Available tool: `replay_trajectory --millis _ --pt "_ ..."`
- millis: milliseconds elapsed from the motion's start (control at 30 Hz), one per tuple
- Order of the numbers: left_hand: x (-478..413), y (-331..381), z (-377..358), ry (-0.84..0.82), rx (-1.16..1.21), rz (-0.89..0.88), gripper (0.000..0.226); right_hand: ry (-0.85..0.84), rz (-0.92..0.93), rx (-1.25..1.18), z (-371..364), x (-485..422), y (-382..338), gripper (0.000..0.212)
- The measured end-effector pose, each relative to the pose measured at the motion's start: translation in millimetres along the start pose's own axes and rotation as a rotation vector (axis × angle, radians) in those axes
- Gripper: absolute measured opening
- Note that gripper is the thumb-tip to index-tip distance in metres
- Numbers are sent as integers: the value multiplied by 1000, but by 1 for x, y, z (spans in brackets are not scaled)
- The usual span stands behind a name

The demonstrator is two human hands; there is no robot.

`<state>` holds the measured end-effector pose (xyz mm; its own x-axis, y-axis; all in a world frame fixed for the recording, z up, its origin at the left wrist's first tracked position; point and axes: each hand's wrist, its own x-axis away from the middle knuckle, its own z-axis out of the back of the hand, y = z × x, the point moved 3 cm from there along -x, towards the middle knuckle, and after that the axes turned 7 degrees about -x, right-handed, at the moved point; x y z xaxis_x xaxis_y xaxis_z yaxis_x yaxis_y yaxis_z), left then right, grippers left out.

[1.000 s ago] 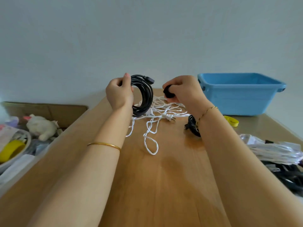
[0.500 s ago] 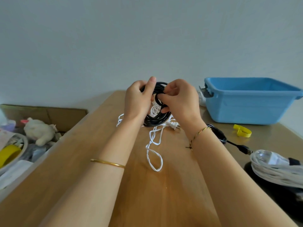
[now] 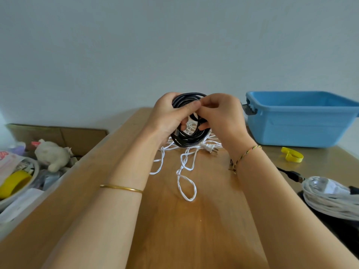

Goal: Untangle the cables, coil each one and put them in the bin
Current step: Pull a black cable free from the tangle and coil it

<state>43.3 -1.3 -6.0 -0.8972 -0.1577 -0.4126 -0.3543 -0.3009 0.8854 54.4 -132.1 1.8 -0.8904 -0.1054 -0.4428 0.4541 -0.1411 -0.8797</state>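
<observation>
Head view: you hold a coiled black cable up over the far middle of the light wooden table, with both hands on it. Your left hand curls round the coil's left side, and its thumb is pressed across the top strands. Your right hand pinches the strands at the coil's upper right, fingertips meeting the left thumb. The coil stands nearly upright. Whether its lower arc touches what lies beneath cannot be told.

Under and behind the coil, a tangled white twisted cord sprawls on the table, its loops trailing toward the near edge. Its white two-pin plug lies just right of the coil's bottom.

The blue rectangular plastic bin stands at the far right corner, near your right hand but apart from it. A yellow looped strap lies on the table in front of the bin. Closer to you along the right edge lie a black cable end with a connector and a bundle of pale cable in clear wrapping.

A thin gold bangle circles your left forearm and a multicoloured braided bracelet your right wrist.

Off the left edge, lower down, sit a brown cardboard box, a white plush toy and a yellow tape roll.
</observation>
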Motion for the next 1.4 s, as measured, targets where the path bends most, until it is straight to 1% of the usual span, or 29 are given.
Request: replay_trajectory --millis 67,133,200,267,300,333,400,433,567,633,800,867,933,1000,1033,1167,1267,1400 --pt "0 -1 1 35 7 21 14 -36 -13 -21 0 0 0 16" --pt "0 -2 3 54 5 38 16 -64 -21 -71 -1 0 0 17" --pt "-1 -2 6 69 13 52 20 -112 -21 -116 -2 1 -1 13" --pt "-2 -4 10 87 22 67 21 -187 -31 -192 -3 2 -3 6" --pt "-2 -5 11 97 24 77 21 -231 -46 -234 -4 3 -4 6" --pt "-2 -6 13 109 34 88 21 -266 -55 -253 -4 3 -3 16" --pt "-2 -7 17 132 70 114 23 -312 -33 -197 -3 3 -3 35" --pt "-2 -7 18 138 83 124 24 -327 -9 -161 -4 3 -4 39" --pt "-3 -7 20 140 101 138 26 -380 75 -66 -6 6 -8 31" --pt "-2 -7 19 132 106 138 25 -371 131 -9 -7 6 -9 29" --pt "-2 -7 18 134 129 143 19 -232 228 32 -2 -1 -3 34" --pt "0 -5 17 137 112 140 14 -174 282 112 -2 -1 -3 35" --pt "1 -3 17 152 81 133 13 -128 334 232 -3 -2 -4 28" --pt "2 -1 18 159 35 115 16 -121 367 313 -5 -2 -5 19" --pt "2 1 17 161 5 104 18 -124 380 330 -6 -2 -6 17" --pt "4 5 14 171 -115 73 24 -103 433 383 -8 -1 -8 18" --pt "4 7 13 170 -189 35 24 -72 450 415 -10 -1 -7 20" --pt "4 11 12 172 -276 -6 20 -112 421 428 -15 0 1 21"
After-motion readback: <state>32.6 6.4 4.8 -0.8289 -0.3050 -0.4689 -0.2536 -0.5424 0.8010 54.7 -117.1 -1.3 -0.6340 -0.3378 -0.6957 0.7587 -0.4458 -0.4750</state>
